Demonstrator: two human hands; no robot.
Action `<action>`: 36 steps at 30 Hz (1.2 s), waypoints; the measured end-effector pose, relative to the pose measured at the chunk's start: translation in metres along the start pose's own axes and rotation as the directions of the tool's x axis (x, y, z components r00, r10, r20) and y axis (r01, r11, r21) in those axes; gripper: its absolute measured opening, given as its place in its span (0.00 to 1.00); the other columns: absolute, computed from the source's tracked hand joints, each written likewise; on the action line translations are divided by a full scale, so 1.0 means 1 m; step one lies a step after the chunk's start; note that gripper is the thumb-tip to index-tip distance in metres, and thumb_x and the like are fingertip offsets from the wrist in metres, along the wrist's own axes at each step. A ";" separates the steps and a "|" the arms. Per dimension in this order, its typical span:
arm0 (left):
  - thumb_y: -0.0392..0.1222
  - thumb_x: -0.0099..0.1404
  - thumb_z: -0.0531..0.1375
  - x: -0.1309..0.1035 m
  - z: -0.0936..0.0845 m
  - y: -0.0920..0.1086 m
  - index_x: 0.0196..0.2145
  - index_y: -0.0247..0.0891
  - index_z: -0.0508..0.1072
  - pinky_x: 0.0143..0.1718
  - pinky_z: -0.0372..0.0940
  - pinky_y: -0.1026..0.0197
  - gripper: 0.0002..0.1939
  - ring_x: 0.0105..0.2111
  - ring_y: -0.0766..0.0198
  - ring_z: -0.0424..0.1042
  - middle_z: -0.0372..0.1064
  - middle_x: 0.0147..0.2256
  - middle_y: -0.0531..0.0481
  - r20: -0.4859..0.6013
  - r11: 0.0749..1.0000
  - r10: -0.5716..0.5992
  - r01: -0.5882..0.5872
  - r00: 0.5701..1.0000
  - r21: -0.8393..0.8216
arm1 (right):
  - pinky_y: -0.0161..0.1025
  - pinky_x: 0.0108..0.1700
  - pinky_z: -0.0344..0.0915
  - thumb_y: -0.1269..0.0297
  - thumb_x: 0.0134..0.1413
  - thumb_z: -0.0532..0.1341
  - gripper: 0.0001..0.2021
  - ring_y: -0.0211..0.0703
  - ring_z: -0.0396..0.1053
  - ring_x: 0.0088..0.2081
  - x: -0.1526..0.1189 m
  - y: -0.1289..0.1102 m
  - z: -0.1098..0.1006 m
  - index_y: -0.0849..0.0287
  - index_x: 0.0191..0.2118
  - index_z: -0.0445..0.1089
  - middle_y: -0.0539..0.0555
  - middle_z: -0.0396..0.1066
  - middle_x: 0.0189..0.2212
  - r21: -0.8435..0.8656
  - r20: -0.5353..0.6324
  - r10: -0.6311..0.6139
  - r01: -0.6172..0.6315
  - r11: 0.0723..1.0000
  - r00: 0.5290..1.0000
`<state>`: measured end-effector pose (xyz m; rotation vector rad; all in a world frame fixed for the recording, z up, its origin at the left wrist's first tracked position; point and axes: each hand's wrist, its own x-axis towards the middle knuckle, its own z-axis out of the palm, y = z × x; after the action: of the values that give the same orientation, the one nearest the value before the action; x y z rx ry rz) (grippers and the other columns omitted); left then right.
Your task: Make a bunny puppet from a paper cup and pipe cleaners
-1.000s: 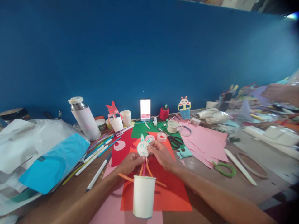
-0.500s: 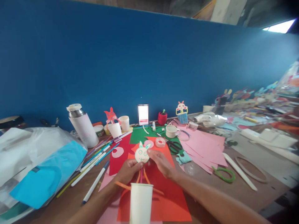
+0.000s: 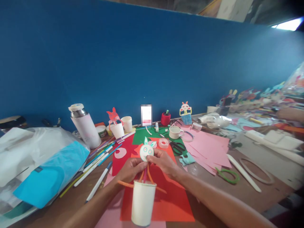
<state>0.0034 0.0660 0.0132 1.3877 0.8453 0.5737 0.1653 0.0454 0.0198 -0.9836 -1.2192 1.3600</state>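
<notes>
Hands: our left hand and right hand pinch the rabbit face, now raised slightly above the paper cup at the tabletop's near edge.

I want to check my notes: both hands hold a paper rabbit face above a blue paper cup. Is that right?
Not quite: the head view shows the cup is white. Both the left hand and right hand do hold the rabbit face above it.
</notes>
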 end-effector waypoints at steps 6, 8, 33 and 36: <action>0.56 0.49 0.60 -0.001 -0.002 0.004 0.23 0.31 0.68 0.20 0.45 0.67 0.21 0.17 0.74 0.49 0.54 0.16 0.58 0.013 0.999 0.020 -0.020 1.000 0.033 | 0.31 0.27 0.57 0.67 0.41 0.61 0.06 0.32 0.60 0.24 0.000 -0.008 0.000 0.62 0.30 0.68 0.47 0.65 0.23 -0.027 0.002 -0.002 0.002 1.000 1.000; 0.56 0.48 0.60 0.000 -0.001 0.003 0.22 0.31 0.68 0.20 0.43 0.67 0.21 0.17 0.74 0.48 0.52 0.16 0.58 -0.010 0.998 0.037 -0.036 0.999 0.049 | 0.31 0.27 0.57 0.67 0.41 0.61 0.06 0.32 0.60 0.24 0.001 -0.005 0.001 0.62 0.30 0.67 0.47 0.65 0.23 -0.034 -0.011 -0.018 0.017 0.999 1.000; 0.53 0.47 0.61 0.003 0.012 -0.004 0.23 0.31 0.69 0.20 0.48 0.68 0.18 0.17 0.73 0.53 0.58 0.17 0.56 -0.165 0.991 0.088 -0.102 0.982 -0.080 | 0.35 0.36 0.61 0.69 0.44 0.58 0.10 0.39 0.65 0.33 0.000 0.002 0.006 0.60 0.36 0.67 0.50 0.70 0.32 -0.071 -0.096 -0.106 0.099 0.993 0.990; 0.51 0.48 0.61 0.002 0.011 -0.002 0.23 0.31 0.70 0.21 0.48 0.67 0.17 0.17 0.73 0.53 0.59 0.17 0.56 -0.154 0.992 0.083 -0.096 0.985 -0.082 | 0.35 0.36 0.61 0.69 0.44 0.58 0.09 0.38 0.65 0.33 0.000 0.002 0.006 0.60 0.36 0.67 0.50 0.69 0.31 -0.081 -0.094 -0.114 0.106 0.991 0.989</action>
<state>0.0126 0.0604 0.0105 1.3181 0.8705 0.7847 0.1594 0.0443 0.0190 -1.0095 -1.2400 1.1736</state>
